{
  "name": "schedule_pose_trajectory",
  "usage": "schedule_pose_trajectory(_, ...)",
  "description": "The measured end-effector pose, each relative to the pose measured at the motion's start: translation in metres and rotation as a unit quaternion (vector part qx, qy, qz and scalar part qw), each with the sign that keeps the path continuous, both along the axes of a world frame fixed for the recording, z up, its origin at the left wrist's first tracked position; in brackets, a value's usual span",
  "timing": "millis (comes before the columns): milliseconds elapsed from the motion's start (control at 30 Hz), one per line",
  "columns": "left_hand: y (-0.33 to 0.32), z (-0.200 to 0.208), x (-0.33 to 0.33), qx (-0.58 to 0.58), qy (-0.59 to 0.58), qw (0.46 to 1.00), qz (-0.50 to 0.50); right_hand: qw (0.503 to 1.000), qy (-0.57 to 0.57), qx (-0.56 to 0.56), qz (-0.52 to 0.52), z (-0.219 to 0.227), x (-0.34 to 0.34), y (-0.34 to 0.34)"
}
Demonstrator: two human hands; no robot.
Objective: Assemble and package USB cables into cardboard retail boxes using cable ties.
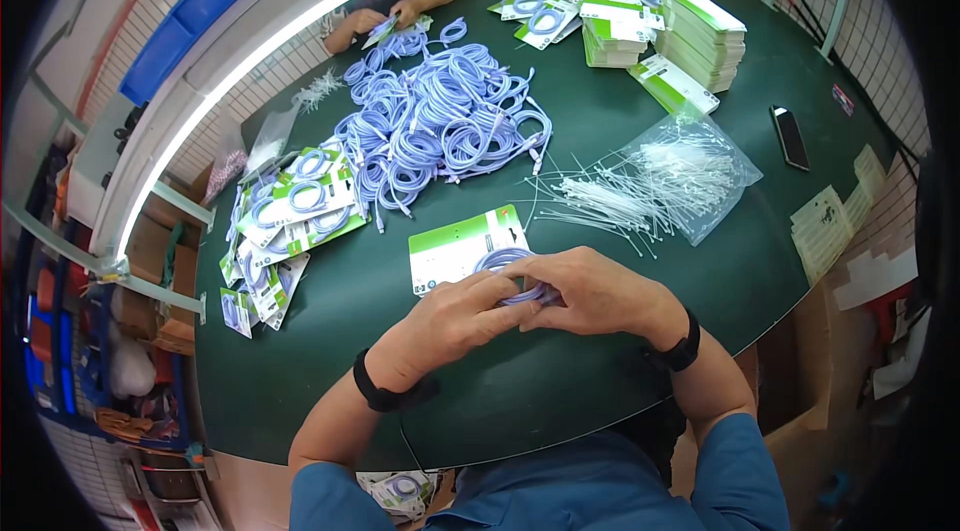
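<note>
A lavender coiled cable (pixel 500 257) is held between my two hands near the middle of the table. My left hand (pixel 455 319) grips its left side with bent fingers. My right hand (pixel 598 293) closes on it from the right, and the fingertips of both hands meet at the coil. Directly behind lies a green and white backing card (pixel 455 249), partly covered by the coil and my fingers. Whether the coil is fastened to the card I cannot tell. To the right, white cable ties (pixel 610 199) spill from a clear plastic bag (pixel 735 163).
A big heap of lavender cables (pixel 440 121) fills the table's far middle. Carded cables (pixel 300 206) pile up at left, with more at the back beside stacked cards (pixel 705 36). A phone (pixel 789 137) lies at right. Across the table, a co-worker's hands (pixel 385 21) handle a card.
</note>
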State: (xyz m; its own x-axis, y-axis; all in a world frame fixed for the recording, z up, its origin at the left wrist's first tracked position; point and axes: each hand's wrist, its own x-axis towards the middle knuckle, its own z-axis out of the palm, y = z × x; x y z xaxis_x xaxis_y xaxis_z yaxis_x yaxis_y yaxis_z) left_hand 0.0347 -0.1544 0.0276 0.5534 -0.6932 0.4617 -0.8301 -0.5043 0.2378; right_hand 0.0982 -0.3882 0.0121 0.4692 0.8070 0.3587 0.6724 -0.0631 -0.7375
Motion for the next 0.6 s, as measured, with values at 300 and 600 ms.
schedule_pose_trajectory(300, 0.002, -0.001, 0.009, -0.039, 0.005, 0.998, -0.041, 0.981, 0.191, 0.021, 0.034, -0.002, 0.015, -0.017)
schedule_pose_trajectory(600, 0.002, -0.015, 0.022, -0.102, 0.064, 0.992, -0.05, 0.985, 0.157, 0.065, 0.007, -0.018, 0.023, -0.015)
